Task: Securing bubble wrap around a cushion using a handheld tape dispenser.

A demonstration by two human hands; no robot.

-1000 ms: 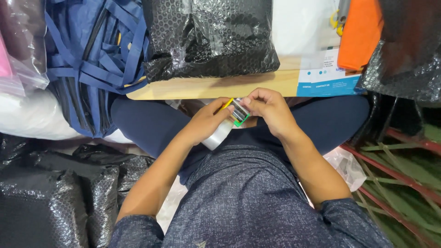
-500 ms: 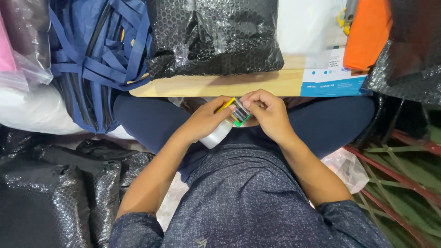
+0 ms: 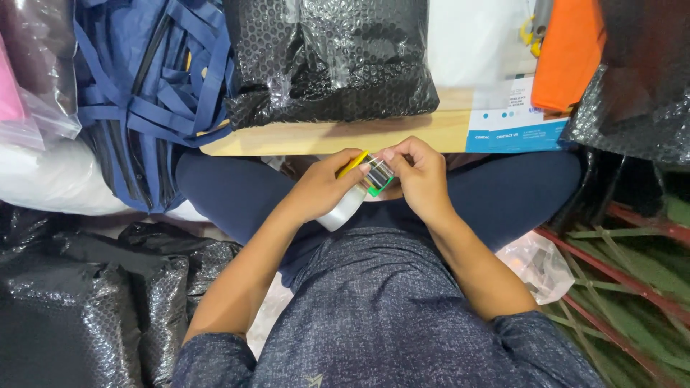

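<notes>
I sit cross-legged in dark blue trousers. My left hand (image 3: 323,187) grips a roll of clear tape (image 3: 343,210) on a small dispenser with a green edge (image 3: 379,188) and a yellow part (image 3: 353,163). My right hand (image 3: 420,176) pinches the dispenser's top with thumb and fingertips, just above my lap. Both hands touch the tape dispenser in front of a cardboard box edge (image 3: 338,136).
A black bubble-wrapped parcel (image 3: 330,61) lies on the box. Blue straps and bags (image 3: 140,100) are piled at left, black bubble wrap (image 3: 79,302) lower left, an orange item (image 3: 568,54) upper right, a clear plastic bag (image 3: 539,262) and red-green frame (image 3: 625,287) at right.
The hands and dispenser stay nearly still in my lap; the fingers shift only slightly on the tape's end.
</notes>
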